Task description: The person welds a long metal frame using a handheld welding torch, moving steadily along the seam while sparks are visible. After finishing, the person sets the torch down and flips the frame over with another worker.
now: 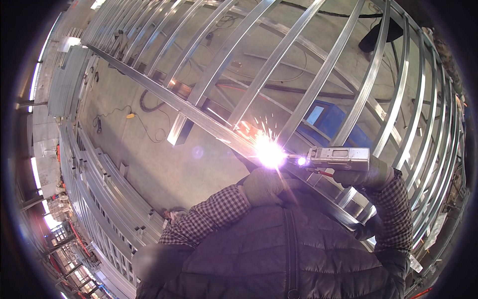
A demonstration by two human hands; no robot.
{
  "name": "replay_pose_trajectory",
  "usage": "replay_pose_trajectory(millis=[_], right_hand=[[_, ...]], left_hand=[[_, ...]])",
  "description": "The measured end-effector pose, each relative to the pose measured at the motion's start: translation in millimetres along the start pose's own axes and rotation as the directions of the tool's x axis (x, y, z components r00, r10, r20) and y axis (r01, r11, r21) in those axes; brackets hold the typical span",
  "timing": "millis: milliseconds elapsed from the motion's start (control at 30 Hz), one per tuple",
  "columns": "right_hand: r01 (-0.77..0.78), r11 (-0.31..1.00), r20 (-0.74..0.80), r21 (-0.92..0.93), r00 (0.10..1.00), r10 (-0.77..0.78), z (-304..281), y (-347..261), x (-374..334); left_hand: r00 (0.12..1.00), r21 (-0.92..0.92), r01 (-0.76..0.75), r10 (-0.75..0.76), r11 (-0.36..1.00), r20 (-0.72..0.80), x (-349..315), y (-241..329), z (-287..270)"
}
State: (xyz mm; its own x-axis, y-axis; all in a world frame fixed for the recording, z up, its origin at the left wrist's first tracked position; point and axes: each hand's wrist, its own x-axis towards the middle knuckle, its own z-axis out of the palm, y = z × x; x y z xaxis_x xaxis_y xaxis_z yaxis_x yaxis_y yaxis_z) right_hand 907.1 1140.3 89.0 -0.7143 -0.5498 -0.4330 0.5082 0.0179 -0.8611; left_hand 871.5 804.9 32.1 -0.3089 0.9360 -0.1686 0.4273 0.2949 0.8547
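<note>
**Torch hand out front, other glove braced by the joint**

Nearest the camera is the quilted vest (279, 249). The gloved right hand (366, 174) is clenched around the welding torch (338, 157), keeping the nozzle aimed at the arc flash (269, 152). Left hand (261, 185) looks curled beside the galvanized steel frame (199, 112), probably steadying; can't tell if it grips anything.

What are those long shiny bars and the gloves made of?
The bars look like bare metal, probably steel tubing: silvery, smooth, with bright streaks of reflected light, and sparks fly where the welding tool meets one. The glove on the left hand looks like thick grey fabric or leather, dull and wrinkled; the glare leaves it unclear.
</note>
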Motion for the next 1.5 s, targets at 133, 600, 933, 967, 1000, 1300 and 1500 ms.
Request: replay_pose_trajectory(millis=[133, 600, 933, 967, 1000, 1300, 1500], right_hand=[[0.012, 0.997, -0.015, -0.073, 1.000, -0.013, 2, -4, -3], [-0.036, 0.995, -0.044, -0.088, 0.999, 0.033, 0, -10, -7], [-0.148, 0.982, -0.138, -0.116, 0.982, 0.132, 2, -4, -12], [-0.210, 0.971, -0.162, -0.117, 0.968, 0.190, 3, -6, -13], [-0.198, 0.974, -0.160, -0.108, 0.971, 0.179, 4, -8, -15], [-0.185, 0.983, -0.320, 0.011, 0.930, 0.179, 43, -27, -28], [-0.311, 0.926, -0.475, -0.213, 0.861, 0.180, 53, -36, -55]], left_hand=[[0.997, 0.049, -0.029, 0.033, 0.998, -0.076, 0, -2, 6], [0.963, 0.249, -0.027, 0.092, 0.968, -0.255, -21, 5, 41], [0.968, 0.198, 0.111, -0.061, 0.974, -0.242, -42, 28, 56], [0.970, 0.175, 0.110, -0.067, 0.978, -0.234, -42, 27, 56], [0.975, 0.153, 0.115, -0.082, 0.981, -0.208, -42, 26, 55], [0.976, 0.196, -0.019, 0.060, 0.980, -0.207, -50, 16, 54], [0.990, 0.110, -0.056, 0.069, 0.992, -0.120, -51, 11, 61]])
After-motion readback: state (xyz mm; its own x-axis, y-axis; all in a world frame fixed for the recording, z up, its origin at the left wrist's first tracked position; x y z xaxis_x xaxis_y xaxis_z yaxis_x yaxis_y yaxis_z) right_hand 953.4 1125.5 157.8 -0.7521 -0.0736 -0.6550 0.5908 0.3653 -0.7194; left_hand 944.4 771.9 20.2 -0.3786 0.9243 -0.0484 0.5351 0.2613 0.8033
